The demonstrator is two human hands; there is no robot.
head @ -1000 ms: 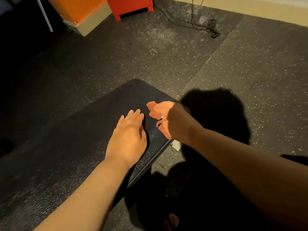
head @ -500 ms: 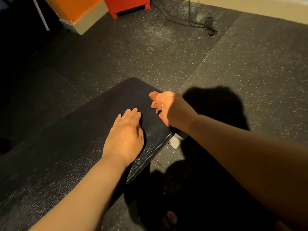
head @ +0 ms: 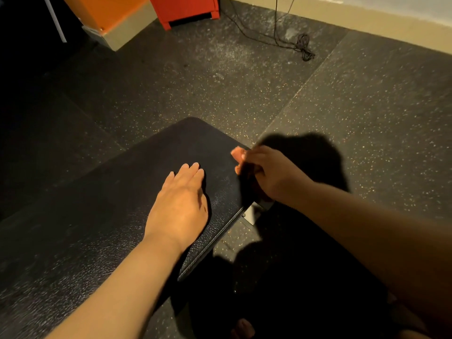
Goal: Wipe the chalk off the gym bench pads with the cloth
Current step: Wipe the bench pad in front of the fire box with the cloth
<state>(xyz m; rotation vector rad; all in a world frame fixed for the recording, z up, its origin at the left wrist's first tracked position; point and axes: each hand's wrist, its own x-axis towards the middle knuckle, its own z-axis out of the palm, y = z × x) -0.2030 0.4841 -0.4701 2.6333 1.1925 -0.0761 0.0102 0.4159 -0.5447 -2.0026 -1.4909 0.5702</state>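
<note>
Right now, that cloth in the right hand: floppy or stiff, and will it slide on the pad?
Likely floppy: the cloth is bunched inside the right hand, only small folds poking out. Probably light, since one hand holds it. It may drag on the bench pad, whose surface looks grained.

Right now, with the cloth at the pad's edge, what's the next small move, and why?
Probably draw the cloth along the right edge of the bench pad toward you: the right hand grips it at the far corner, and the left hand lies flat on the pad.
</note>
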